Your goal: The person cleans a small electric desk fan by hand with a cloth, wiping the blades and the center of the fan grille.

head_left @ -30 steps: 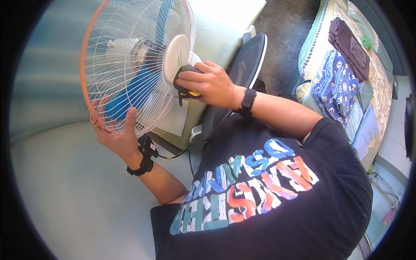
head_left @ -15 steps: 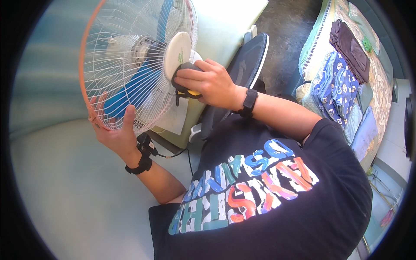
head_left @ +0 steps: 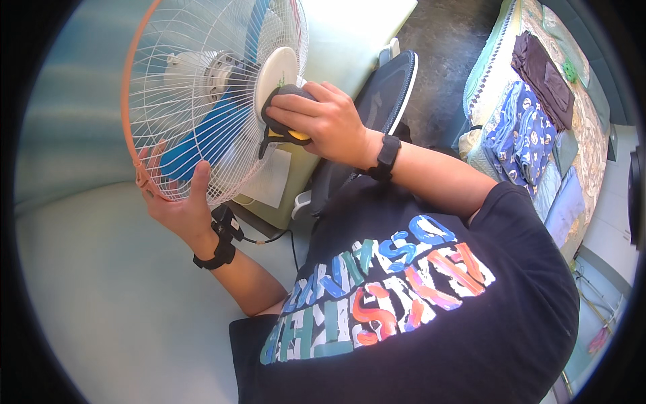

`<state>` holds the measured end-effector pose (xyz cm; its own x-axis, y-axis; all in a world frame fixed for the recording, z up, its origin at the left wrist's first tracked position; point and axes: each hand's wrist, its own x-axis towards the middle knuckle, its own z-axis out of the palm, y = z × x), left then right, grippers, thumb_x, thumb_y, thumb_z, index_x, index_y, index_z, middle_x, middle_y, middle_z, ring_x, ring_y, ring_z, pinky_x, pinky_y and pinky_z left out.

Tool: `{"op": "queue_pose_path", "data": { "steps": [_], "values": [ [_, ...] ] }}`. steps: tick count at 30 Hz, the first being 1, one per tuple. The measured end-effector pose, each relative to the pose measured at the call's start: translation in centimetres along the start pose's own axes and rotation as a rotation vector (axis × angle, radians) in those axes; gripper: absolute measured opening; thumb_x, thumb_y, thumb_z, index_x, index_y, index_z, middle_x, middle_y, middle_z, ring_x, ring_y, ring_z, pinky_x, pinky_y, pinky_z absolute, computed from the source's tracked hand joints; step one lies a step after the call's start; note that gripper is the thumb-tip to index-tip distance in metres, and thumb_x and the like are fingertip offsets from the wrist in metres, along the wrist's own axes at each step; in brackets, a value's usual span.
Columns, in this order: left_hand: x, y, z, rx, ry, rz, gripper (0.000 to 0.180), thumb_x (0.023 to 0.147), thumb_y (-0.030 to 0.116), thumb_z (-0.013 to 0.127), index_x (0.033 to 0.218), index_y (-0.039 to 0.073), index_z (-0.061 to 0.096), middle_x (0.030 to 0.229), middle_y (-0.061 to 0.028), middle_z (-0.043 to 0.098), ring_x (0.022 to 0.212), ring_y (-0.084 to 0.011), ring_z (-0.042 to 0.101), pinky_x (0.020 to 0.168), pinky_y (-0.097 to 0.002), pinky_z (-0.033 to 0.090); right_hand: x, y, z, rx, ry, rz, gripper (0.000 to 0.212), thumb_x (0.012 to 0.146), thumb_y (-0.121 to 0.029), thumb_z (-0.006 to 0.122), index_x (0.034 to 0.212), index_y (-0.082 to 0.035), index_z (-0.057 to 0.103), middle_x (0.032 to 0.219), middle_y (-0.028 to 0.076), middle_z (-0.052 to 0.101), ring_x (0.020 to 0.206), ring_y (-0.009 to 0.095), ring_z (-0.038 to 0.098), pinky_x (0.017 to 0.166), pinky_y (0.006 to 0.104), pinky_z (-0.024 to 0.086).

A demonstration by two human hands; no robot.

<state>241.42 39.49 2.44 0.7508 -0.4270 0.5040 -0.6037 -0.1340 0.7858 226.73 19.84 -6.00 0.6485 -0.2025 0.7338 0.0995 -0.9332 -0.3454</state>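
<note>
An electric fan stands tilted at the upper left, its white wire guard [head_left: 158, 74] edged by an orange rim [head_left: 126, 87]. My left hand [head_left: 180, 212] grips the lower edge of this guard, thumb against the wires and fingers behind them. Inside the guard are blue blades [head_left: 195, 145] and a white motor housing [head_left: 180, 71]. At the guard's centre sits a round white cap [head_left: 274, 71]. My right hand [head_left: 326, 124] is closed around a dark grey and yellow cloth [head_left: 272, 126] and presses it to the cap's lower edge. The cloth's inner folds are hidden by my fingers.
Behind the fan is a pale table [head_left: 350, 34] with a white paper sheet [head_left: 272, 182]. A dark-backed chair [head_left: 383, 91] stands close to my right arm. Farther right, a bed [head_left: 592, 158] holds blue patterned cloth [head_left: 521, 135] and dark folded clothing [head_left: 542, 77]. A black cable [head_left: 296, 249] hangs below the table.
My right hand has shifted the cloth slightly up and left along the cap, and more of its yellow side shows. My left hand stays on the guard almost unmoved.
</note>
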Motion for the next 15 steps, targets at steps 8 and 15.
{"op": "queue_pose_path", "data": {
  "steps": [8,15],
  "values": [
    [0.0,-0.5,-0.3,-0.004,-0.009,0.043,0.079,0.074,0.010,0.087,0.138,-0.003,0.043,0.125,-0.0193,0.062,0.106,-0.0221,0.065,0.088,-0.0315,0.058,-0.9,0.0,0.5,-0.027,-0.045,0.022,0.064,0.053,-0.008,0.077,0.116,-0.012,0.069,0.117,-0.004,0.065,0.085,0.021,0.059,0.073,0.0333,0.049],
    [-0.1,-0.8,-0.5,0.022,-0.023,0.053,0.079,0.074,0.009,0.086,0.138,-0.003,0.042,0.126,-0.0204,0.061,0.106,-0.0220,0.065,0.088,-0.0316,0.058,-1.0,0.0,0.8,-0.032,-0.074,-0.002,0.067,0.052,-0.006,0.077,0.117,-0.012,0.068,0.120,-0.003,0.064,0.085,0.022,0.058,0.074,0.0328,0.049]
  ]
}}
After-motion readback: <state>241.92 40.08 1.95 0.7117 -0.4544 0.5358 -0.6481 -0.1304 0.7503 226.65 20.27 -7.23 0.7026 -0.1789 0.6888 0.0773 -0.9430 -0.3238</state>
